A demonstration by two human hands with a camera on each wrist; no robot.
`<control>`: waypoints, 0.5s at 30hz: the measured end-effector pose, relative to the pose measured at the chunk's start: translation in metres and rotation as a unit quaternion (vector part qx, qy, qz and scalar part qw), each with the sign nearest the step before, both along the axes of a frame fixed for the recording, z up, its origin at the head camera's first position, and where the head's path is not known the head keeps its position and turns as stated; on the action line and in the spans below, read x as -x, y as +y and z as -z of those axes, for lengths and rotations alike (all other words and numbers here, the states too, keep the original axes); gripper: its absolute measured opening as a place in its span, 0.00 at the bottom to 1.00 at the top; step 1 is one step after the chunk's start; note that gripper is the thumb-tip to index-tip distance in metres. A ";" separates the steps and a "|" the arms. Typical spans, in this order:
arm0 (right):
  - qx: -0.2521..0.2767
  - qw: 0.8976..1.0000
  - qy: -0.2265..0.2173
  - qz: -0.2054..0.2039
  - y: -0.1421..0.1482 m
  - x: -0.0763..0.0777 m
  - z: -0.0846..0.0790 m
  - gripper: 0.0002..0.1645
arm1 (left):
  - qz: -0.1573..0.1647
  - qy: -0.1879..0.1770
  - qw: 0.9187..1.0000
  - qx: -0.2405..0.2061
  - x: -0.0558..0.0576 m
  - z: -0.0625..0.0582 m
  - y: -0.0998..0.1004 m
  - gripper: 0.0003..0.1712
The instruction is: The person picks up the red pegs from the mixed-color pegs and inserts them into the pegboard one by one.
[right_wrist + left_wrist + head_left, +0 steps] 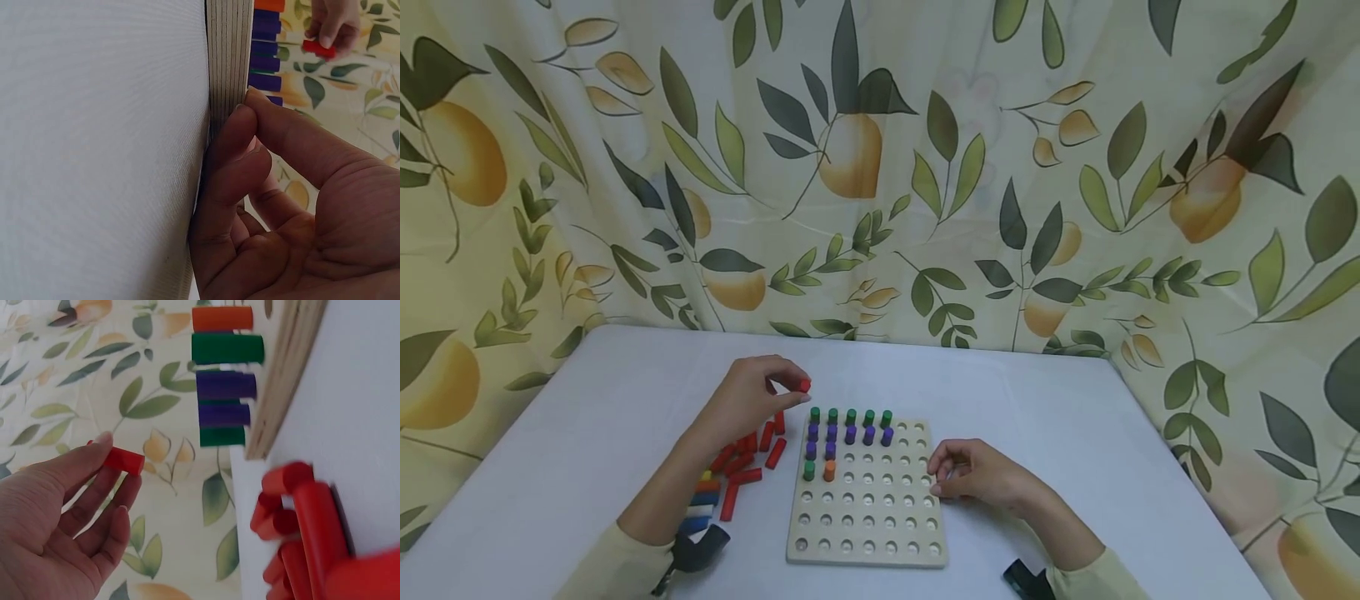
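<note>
My left hand (748, 402) pinches a short red peg (126, 461) between thumb and fingers. It is raised near the back left corner of a square wooden pegboard (857, 510). My right hand (976, 475) grips the board's right edge; in the right wrist view the thumb lies at the upper side and curled fingers press the plywood side (228, 56). Green pegs (851, 417) stand along the back row, with purple pegs (850, 435) in front of them. Further forward on the left stand two more purple pegs, a green one and an orange peg (829, 471).
Several loose red pegs (746, 477) lie in a pile left of the board. Closer to the left forearm are blue pegs (694, 525), a white one, an orange one and a yellow one. A white-covered table (1030, 400) meets a leaf-patterned curtain (880, 250) behind.
</note>
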State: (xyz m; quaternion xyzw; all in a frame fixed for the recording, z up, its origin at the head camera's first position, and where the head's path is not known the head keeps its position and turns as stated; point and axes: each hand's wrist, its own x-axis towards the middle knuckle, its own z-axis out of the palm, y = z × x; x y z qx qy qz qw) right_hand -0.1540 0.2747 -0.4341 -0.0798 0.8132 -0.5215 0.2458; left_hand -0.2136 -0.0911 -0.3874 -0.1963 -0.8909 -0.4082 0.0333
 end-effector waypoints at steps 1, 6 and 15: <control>-0.001 1.000 0.001 0.000 0.000 0.000 0.000 0.15 | 0.004 0.002 1.000 -0.002 0.000 -0.001 0.003 0.11; -0.011 1.000 0.006 -0.004 0.000 0.002 0.002 0.15 | 0.015 0.001 1.000 -0.016 0.001 -0.003 0.016 0.10; -0.006 1.000 0.008 -0.002 0.000 0.001 0.000 0.14 | 0.041 -0.012 0.998 -0.042 0.007 0.005 0.041 0.11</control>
